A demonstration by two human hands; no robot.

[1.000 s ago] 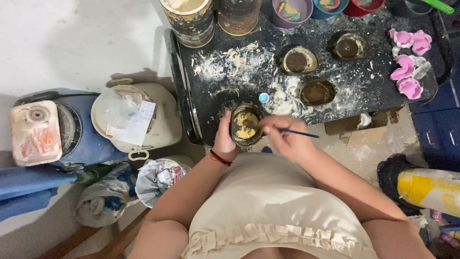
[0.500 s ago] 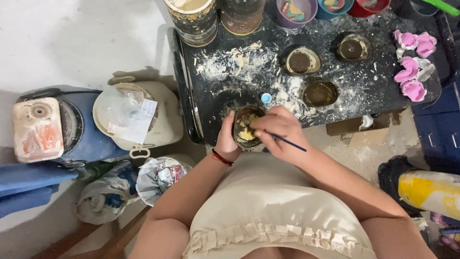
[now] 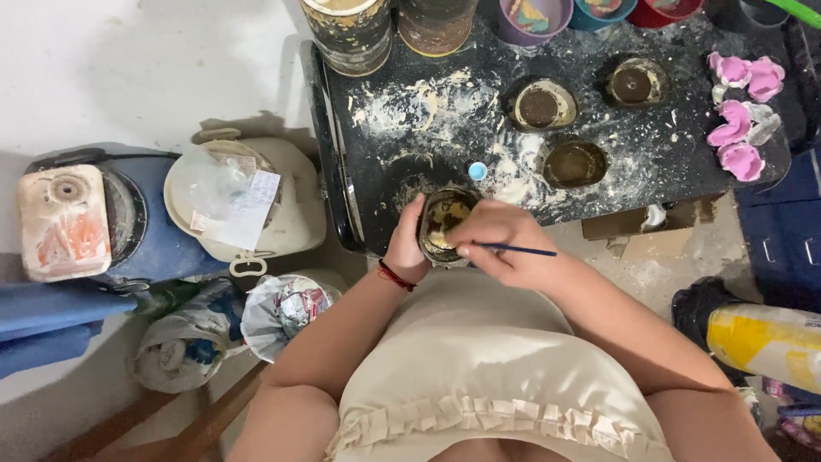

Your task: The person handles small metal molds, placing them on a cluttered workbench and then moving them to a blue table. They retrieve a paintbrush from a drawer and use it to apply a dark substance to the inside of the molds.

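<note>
Right now a small dark mould cup is sitting at the near edge of the black, powder-streaked bench, the left hand curling its fingers around the cup's side. Just beside it, the right hand is pinching a thin blue brush, fingers closed tight, its tip over the cup. Three similar cups are standing farther back.

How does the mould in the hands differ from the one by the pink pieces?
The held mould sits at the table's near edge, gripped by the left hand, its inside showing pale yellowish patches; the far mould lies untouched, its inside dark. The right hand holds a brush over the held one only. Both are small, dark and roundish.
</note>
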